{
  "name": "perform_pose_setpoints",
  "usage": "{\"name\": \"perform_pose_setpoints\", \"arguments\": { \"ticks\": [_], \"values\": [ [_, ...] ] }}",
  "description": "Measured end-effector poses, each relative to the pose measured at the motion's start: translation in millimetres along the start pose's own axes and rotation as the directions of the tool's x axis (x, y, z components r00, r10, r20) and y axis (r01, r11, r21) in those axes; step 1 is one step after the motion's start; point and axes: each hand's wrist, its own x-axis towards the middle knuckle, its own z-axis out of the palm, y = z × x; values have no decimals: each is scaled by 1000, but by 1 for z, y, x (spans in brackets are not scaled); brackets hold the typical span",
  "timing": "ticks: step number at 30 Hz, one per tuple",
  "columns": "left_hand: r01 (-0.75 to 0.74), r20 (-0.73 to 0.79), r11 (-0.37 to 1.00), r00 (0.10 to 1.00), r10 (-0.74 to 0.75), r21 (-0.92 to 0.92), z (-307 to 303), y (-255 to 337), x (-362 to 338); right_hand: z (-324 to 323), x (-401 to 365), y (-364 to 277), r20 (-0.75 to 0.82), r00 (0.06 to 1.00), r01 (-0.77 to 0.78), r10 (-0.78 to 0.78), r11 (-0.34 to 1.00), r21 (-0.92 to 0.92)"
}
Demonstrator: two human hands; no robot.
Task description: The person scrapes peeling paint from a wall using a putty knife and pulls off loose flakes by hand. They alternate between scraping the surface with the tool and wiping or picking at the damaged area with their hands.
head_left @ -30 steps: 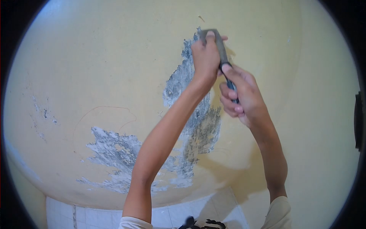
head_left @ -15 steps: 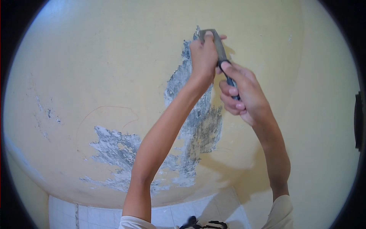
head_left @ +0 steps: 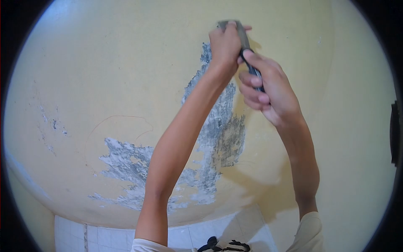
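My right hand is wrapped round the dark handle of a paint scraper, its thumb laid along the top. Higher up, my left hand grips the scraper's metal blade, with a finger pressed on it near the wide end. The blade's edge meets the yellow painted wall just above a bare grey patch where the paint is gone. My left forearm crosses in front of part of this patch.
Another stripped area spreads low on the wall to the left, below a thin curved red line. Small chips mark the paint farther left. White floor tiles run along the wall's foot. A dark object sits at the right edge.
Both hands have moved a little upward along the wall with the scraper. Its blade edge is now higher, above the top of the grey patch.
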Motion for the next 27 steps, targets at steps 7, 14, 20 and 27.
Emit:
{"name": "perform_pose_setpoints", "arguments": {
  "ticks": [7,14,20,27],
  "values": [
    [71,-37,993,996,-75,-98,-2,-6,-6,0,-10,1,-25,994,-107,106,994,-20],
    [78,-33,993,996,-81,-86,3,1,0,-4,-3,-3,9,999,-34,35,999,-37],
    [-50,-59,999,997,49,-21,2,-10,13,2,2,3,-18,999,-35,34,999,-37],
    [51,-70,998,996,-53,-21,-4,-10,-7,-12,-10,2,3,993,-118,118,991,-70]
  ]
}}
